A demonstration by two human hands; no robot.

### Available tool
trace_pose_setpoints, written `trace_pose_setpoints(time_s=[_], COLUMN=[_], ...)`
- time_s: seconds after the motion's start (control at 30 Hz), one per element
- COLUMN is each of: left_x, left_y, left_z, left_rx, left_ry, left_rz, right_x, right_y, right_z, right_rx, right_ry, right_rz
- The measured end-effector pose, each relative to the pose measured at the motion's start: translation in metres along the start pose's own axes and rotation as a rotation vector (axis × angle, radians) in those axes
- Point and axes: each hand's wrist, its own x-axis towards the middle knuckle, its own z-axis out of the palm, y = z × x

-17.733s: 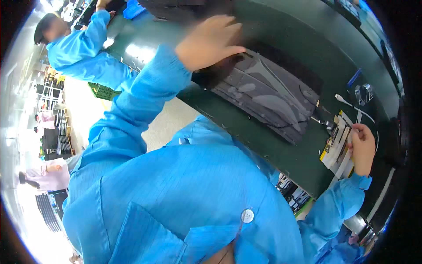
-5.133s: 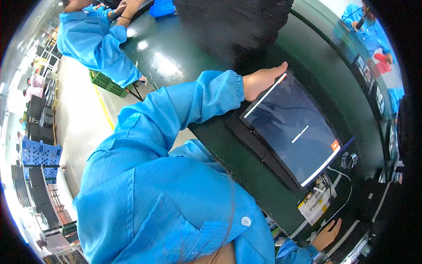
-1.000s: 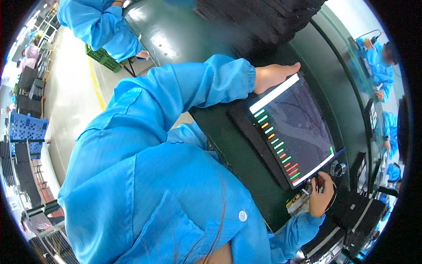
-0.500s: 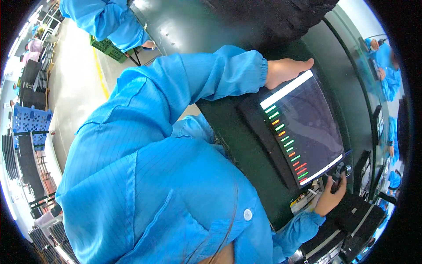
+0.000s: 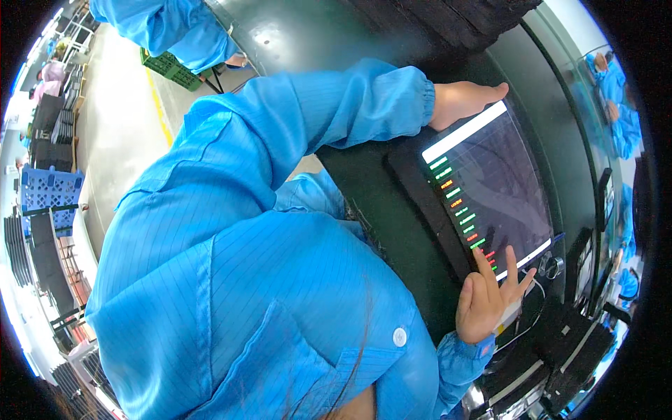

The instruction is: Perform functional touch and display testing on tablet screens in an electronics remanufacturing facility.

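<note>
A lit display panel (image 5: 500, 185) lies tilted at the right of the bench, dark with white bars at two ends and rows of coloured marks along its near edge. My left hand (image 5: 467, 103) holds the panel's upper end; the thumb is stretched out and the other fingers are mostly hidden. At the lower end, my right hand (image 5: 486, 297) has its fingers spread, the index fingertip over the coloured rows. Nothing shows in that hand. Beside it loops a thin white cable (image 5: 537, 315). A round, ring-like piece (image 5: 553, 267) lies next to the panel's lower corner.
Under the panel is a black pad (image 5: 420, 199) on the dark green bench (image 5: 381, 231). Black material (image 5: 448, 24) is piled at the far side; black cases (image 5: 574, 343) stand at lower right. Another person's blue sleeve (image 5: 164, 35) is at upper left, near a green crate (image 5: 171, 70).
My right hand has moved left from beside the ring-like piece onto the panel's lower corner, its fingers spreading. My left hand keeps its place on the panel. The view has shifted slightly.
</note>
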Motion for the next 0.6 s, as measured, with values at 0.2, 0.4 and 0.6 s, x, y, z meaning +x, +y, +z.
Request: trace_pose_setpoints(time_s=[0.2, 0.4, 0.6], left_x=[0.011, 0.014, 0.006], left_y=[-0.006, -0.006, 0.0], left_z=[-0.002, -0.011, -0.004], left_rx=[0.162, -0.132, -0.117], left_ry=[0.015, -0.19, -0.042], left_rz=[0.033, -0.07, -0.096], right_x=[-0.021, -0.063, -0.068], right_y=[0.039, 0.103, 0.114], right_z=[-0.009, 0.007, 0.018], right_rx=[0.108, 0.045, 0.073], right_ry=[0.215, 0.172, 0.103], right_rz=[0.341, 0.804, 0.859])
